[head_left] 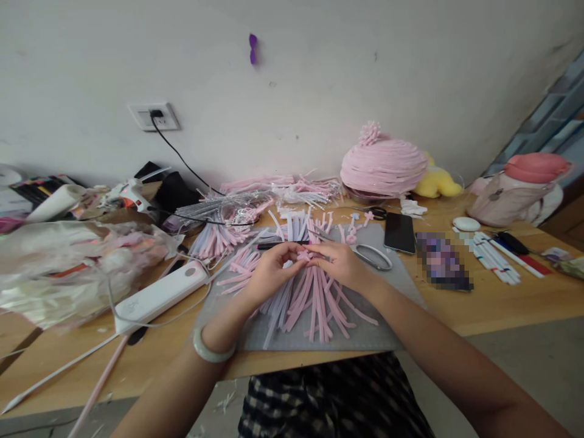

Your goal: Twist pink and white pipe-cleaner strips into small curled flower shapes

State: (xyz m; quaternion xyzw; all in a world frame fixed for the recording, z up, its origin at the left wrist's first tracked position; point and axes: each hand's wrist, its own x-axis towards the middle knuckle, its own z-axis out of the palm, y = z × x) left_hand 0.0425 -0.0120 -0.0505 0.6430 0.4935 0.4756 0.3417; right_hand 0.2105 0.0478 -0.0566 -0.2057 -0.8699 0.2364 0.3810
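Observation:
My left hand (269, 271) and my right hand (340, 263) meet over a grey mat (392, 331) and together pinch a small pink twisted piece (305, 255) between their fingertips. Under the hands lies a heap of pink and white chenille strips (314, 298). A pale bangle (210, 350) sits on my left wrist. A black and red pen (276, 245) lies just beyond my fingers.
Silver scissors (373, 257) and a black phone (399, 231) lie right of the hands. A white power strip (159, 296) lies left, a glue gun (130, 194) behind it, crumpled plastic bags (68, 261) at far left. A pink wound dome (382, 167) stands at the back.

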